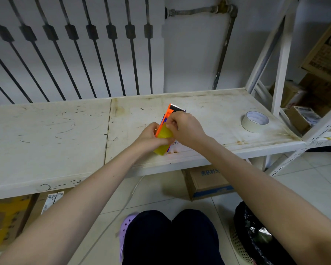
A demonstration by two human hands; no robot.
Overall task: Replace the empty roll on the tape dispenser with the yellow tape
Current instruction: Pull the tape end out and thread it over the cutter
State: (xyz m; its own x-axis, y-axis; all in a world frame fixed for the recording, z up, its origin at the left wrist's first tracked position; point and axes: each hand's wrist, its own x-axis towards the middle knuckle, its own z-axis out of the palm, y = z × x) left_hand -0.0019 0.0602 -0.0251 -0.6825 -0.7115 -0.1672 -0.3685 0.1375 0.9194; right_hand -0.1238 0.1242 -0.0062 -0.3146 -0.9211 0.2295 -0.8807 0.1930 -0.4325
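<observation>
An orange tape dispenser with a dark blade end pointing away from me is held over the white shelf. A yellow tape roll sits in its near end. My left hand grips the yellow roll and the dispenser's near end from the left. My right hand is closed over the dispenser's middle from the right, fingertips pinching at the top of the yellow tape. The dispenser's hub is hidden by my fingers.
A pale tape roll lies flat at the shelf's right end. White rack uprights and cardboard boxes stand to the right. Below the shelf are a box, a dark bag in a basket, and my knees.
</observation>
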